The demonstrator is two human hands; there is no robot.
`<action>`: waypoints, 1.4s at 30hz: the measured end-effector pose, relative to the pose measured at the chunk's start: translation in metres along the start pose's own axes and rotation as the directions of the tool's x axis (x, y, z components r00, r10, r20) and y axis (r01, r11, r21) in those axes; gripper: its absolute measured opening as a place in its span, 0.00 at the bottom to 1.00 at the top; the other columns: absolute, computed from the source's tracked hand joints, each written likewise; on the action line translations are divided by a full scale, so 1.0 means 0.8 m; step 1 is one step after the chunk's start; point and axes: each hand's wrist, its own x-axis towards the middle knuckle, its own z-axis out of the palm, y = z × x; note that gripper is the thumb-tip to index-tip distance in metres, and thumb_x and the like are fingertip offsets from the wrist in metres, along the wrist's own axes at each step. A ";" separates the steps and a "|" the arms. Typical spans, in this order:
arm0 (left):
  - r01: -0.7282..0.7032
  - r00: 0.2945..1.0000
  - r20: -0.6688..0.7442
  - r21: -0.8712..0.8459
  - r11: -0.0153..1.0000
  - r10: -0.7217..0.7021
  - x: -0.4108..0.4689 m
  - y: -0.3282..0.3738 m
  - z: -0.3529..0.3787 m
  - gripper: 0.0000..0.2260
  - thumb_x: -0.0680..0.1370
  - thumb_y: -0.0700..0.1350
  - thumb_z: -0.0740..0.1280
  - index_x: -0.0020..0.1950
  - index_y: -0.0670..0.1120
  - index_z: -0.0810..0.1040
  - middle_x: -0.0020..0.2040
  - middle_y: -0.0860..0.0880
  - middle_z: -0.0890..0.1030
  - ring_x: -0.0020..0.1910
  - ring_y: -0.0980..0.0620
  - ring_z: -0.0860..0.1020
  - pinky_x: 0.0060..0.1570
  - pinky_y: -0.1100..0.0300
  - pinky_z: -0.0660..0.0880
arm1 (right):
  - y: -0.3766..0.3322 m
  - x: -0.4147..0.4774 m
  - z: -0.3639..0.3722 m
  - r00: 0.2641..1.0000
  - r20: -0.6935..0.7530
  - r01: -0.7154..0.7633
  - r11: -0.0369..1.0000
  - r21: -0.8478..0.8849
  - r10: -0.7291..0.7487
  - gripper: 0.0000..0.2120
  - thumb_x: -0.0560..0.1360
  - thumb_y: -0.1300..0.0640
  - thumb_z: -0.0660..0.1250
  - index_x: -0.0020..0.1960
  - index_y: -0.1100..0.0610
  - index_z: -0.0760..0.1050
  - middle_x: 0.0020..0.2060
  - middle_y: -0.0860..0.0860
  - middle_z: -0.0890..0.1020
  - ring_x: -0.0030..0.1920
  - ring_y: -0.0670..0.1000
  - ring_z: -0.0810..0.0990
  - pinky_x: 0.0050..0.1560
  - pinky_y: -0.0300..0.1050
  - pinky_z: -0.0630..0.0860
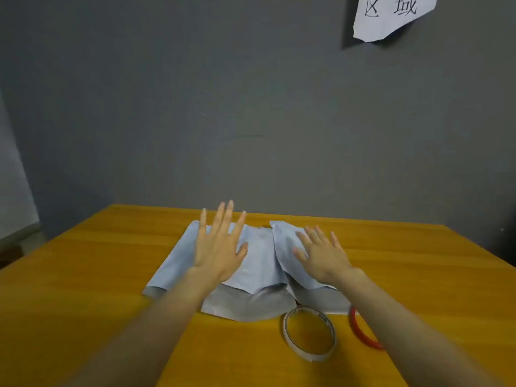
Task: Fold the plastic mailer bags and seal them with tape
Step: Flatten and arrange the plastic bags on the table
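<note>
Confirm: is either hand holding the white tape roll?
No. The white tape roll lies on the table, while the left hand and right hand are spread open over the bags.

Both your bare forearms reach forward from the lower edge of the view, angling slightly toward each other. Your left hand is flat, palm down, all fingers straight and fanned apart, thumb out to the side, grip closed on nothing. Your right hand sits lower and nearer, palm down too, fingers spread and relaxed, nothing held.
</note>
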 end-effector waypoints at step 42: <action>0.063 0.827 0.555 0.061 0.996 -0.086 0.039 -0.114 0.137 0.29 0.82 0.57 0.48 0.77 0.49 0.39 0.78 0.49 0.39 0.76 0.47 0.37 0.72 0.46 0.38 | -0.106 0.125 0.085 0.930 0.269 0.252 0.967 0.036 -0.252 0.32 0.80 0.38 0.46 0.77 0.48 0.37 0.77 0.53 0.39 0.77 0.54 0.39 0.74 0.53 0.38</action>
